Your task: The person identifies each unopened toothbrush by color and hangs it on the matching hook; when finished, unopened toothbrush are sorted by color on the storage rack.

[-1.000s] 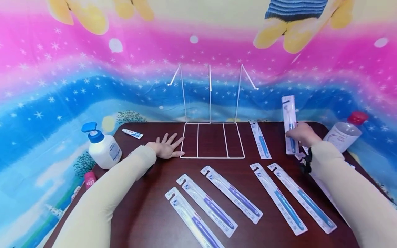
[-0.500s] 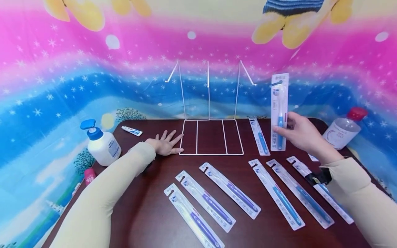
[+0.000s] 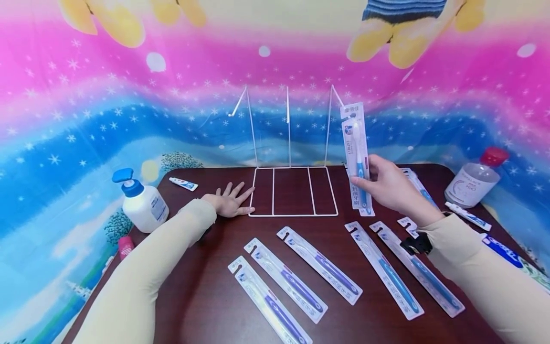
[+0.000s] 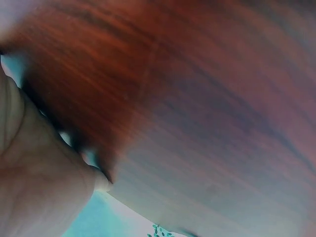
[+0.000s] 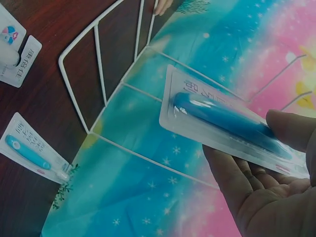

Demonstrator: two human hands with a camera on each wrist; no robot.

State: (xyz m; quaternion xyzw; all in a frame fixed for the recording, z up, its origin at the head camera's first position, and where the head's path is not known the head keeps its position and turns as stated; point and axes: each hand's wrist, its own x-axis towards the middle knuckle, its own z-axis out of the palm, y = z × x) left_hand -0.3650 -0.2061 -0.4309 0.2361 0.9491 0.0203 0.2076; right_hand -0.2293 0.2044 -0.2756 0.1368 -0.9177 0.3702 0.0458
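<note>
A white wire rack (image 3: 294,215) stands at the back middle of the table, with upright bars and forward-slanting prongs. My left hand (image 3: 232,200) rests with fingers spread at the rack's left base, thumb touching or close to the wire. In the head view my right hand (image 3: 393,186) pinches the lower part of a blue packaged toothbrush (image 3: 354,138), its holed end upward. That pack covers the tip of the rack's right prong; whether they touch I cannot tell. Another packaged toothbrush (image 5: 29,153) lies beside the rack in the right wrist view, mostly hidden from the head view.
Purple packaged toothbrushes (image 3: 320,265) lie at front centre, blue ones (image 3: 384,270) at front right. A white pump bottle (image 3: 146,208) and small toothpaste tube (image 3: 184,184) are left. To the right stand a red-capped bottle (image 3: 472,184) and another tube (image 3: 468,216).
My right hand has carried the packaged toothbrush leftward from the table's right side to the rack's right prong. The left hand has stayed in place.
</note>
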